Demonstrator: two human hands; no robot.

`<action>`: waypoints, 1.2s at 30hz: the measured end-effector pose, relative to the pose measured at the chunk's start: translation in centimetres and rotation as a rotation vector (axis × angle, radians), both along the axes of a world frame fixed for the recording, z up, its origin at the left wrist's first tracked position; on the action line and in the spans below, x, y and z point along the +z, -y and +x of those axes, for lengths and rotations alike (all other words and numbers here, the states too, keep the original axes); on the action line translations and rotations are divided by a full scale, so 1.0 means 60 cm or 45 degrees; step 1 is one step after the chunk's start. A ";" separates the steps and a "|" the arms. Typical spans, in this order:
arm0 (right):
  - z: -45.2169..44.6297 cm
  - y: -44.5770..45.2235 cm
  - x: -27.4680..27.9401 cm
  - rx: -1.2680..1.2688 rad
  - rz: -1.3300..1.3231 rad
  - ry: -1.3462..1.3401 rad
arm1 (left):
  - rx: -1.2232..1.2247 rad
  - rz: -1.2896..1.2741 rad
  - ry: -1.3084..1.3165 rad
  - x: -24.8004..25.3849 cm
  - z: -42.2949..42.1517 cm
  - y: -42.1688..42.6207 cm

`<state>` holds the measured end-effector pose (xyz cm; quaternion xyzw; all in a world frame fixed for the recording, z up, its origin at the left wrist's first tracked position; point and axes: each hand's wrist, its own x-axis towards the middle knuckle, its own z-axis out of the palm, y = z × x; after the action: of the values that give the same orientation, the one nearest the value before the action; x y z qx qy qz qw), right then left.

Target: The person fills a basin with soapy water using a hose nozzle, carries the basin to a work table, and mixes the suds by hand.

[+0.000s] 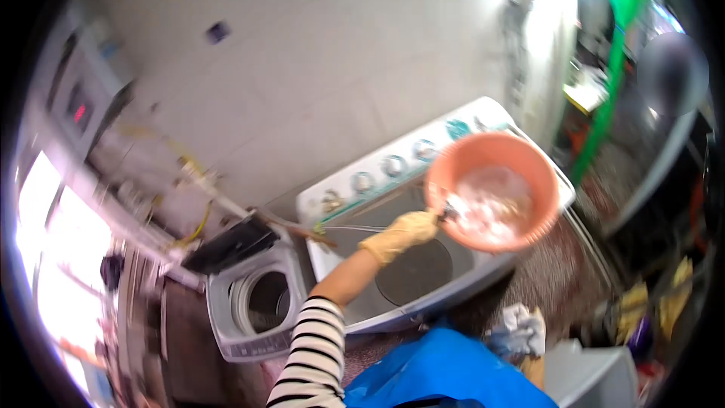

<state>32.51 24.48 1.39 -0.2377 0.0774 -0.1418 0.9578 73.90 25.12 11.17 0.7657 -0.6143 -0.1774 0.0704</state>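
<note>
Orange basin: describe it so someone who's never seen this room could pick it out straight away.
Find the pale washing machine with a row of dials along its back. Over its right end in the picture is the round basin, with the yellow-gloved left hand at its rim. Its solid orange colour sets it apart from the white-and-grey machine behind it.

Black-and-white striped sleeve (313,347), pale yellow glove (400,234), bright blue garment (445,372)

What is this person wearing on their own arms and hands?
The left hand wears a pale yellow glove; the left sleeve is off-white with black stripes, stopping short of the glove. Blur hides whether the right hand is gloved.
</note>
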 end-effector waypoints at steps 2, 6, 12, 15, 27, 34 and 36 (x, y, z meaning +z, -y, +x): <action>0.015 0.014 -0.023 0.076 0.094 0.021 | 0.044 0.053 -0.018 -0.019 0.009 0.010; 0.059 0.037 -0.045 0.231 0.167 0.056 | 0.079 0.018 -0.036 -0.068 0.022 0.029; 0.104 0.046 -0.046 0.423 0.216 0.111 | 0.139 0.118 -0.067 -0.043 0.010 0.026; 0.112 0.043 -0.046 0.463 0.243 0.153 | 0.149 0.134 -0.076 -0.034 0.005 0.021; 0.063 0.001 -0.022 -0.352 0.045 -0.260 | 0.098 -0.055 -0.036 -0.064 0.018 0.010; 0.018 0.014 -0.064 -0.158 0.237 -0.020 | 0.064 0.131 0.110 -0.018 0.008 0.015; 0.008 0.013 -0.078 -0.145 0.266 -0.018 | 0.061 0.135 0.120 -0.021 0.008 0.015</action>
<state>32.99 23.72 -3.31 -0.1328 0.1118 -0.1856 0.9672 74.38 24.20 9.93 0.7904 -0.5881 -0.1715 0.0049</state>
